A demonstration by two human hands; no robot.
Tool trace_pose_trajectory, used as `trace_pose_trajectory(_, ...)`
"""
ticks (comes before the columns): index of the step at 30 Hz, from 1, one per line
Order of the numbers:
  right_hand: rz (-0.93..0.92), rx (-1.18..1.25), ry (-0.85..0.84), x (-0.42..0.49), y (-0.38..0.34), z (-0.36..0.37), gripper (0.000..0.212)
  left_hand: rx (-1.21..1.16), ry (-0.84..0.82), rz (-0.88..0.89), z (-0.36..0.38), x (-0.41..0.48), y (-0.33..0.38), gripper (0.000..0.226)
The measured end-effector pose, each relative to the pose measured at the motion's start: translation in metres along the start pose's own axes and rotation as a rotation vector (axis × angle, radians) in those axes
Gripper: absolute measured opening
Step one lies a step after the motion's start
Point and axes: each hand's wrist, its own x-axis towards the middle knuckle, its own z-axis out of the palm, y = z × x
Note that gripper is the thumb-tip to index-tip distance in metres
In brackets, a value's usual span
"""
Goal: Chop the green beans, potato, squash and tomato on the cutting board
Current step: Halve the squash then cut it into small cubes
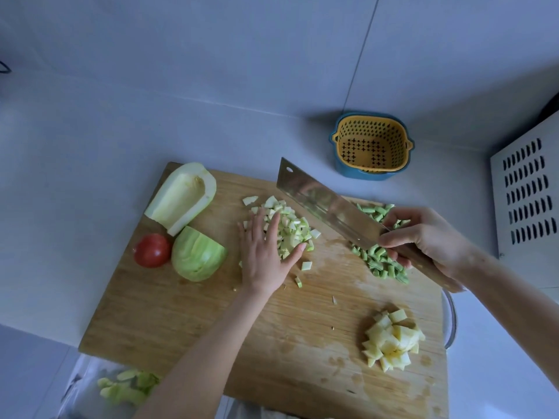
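On the wooden cutting board [211, 322], my left hand [267, 258] lies flat with spread fingers on a pile of diced squash [290, 228]. My right hand [429, 240] grips the handle of a cleaver [326, 207], its blade raised just right of the pile. Chopped green beans [381, 261] lie under the right hand. Diced potato [393, 340] is heaped at the board's near right. A hollowed squash half [181, 196], a rounded squash piece [196, 254] and a whole red tomato [152, 251] sit at the board's left.
A yellow strainer in a blue bowl [372, 145] stands on the counter behind the board. A white vented appliance [527, 192] is at the right. Green peelings [127, 388] lie in clear plastic at the near left. A glass bowl rim [450, 322] shows by the board's right edge.
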Motion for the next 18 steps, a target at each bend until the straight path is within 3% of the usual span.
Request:
trace_pose_trajectory(4,-0.008,-0.001,-0.016,0.002,0.001,-0.002,0.020,-0.074,0.103,0.054,-0.010,-0.040,-0.018,0.057)
trace_pose_trajectory(9,-0.023,0.023,-0.018,0.006,0.003,-0.001,0.016,-0.145,0.004,-0.148,0.002,-0.036,-0.009,0.059)
trace_pose_trajectory(16,-0.017,0.019,-0.015,0.004,-0.001,0.000,0.016,-0.437,0.189,-0.294,0.006,0.019,0.008,0.046)
trace_pose_trajectory(18,-0.022,0.012,-0.016,0.003,-0.002,0.000,0.015,-0.383,0.258,-0.248,0.004,0.016,0.005,0.045)
